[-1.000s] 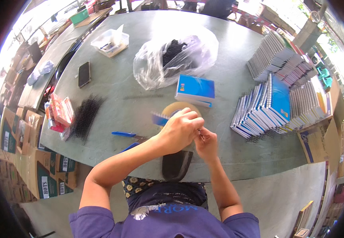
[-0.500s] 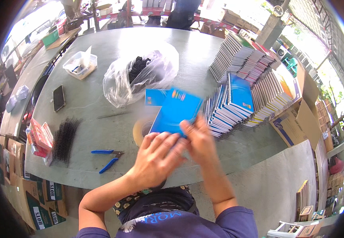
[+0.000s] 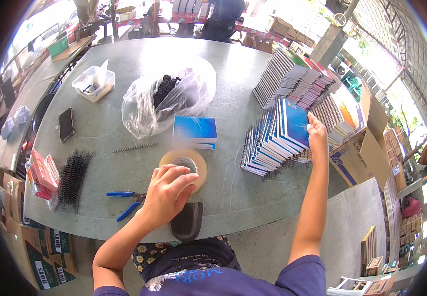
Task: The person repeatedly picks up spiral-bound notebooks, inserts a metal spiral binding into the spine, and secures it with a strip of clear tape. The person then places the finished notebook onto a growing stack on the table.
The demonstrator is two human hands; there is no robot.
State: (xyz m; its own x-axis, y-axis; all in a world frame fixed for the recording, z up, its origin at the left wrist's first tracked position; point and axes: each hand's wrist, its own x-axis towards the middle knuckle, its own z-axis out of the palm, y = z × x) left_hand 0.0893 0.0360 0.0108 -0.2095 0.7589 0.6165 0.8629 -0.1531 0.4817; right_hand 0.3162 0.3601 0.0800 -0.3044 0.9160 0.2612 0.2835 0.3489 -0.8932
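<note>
At the right, my right hand (image 3: 317, 132) grips the edge of a blue notebook (image 3: 293, 126) at the front of a leaning row of blue spiral notebooks (image 3: 260, 148). My left hand (image 3: 170, 190) hovers over a roll of clear tape (image 3: 201, 165), its fingers loosely curved and apart with nothing in them. Just beyond the tape lies a small stack of blue notebooks (image 3: 195, 129). Blue-handled cutters (image 3: 124, 201) rest left of my left hand. A dark rounded block (image 3: 187, 223) sits below it at the table's near edge.
A clear bag of black coils (image 3: 169, 96) lies mid-table, with a loose coil (image 3: 135, 147) nearby. Leftward are a phone (image 3: 66, 125), a plastic tub (image 3: 93, 84), black spirals (image 3: 75, 177) and a red packet (image 3: 43, 172). More notebooks (image 3: 290, 74) and an open carton (image 3: 361, 148) stand right.
My right hand has carried a blue notebook from in front of me to the row at the right. My left hand has come away from it and moved slightly left.
</note>
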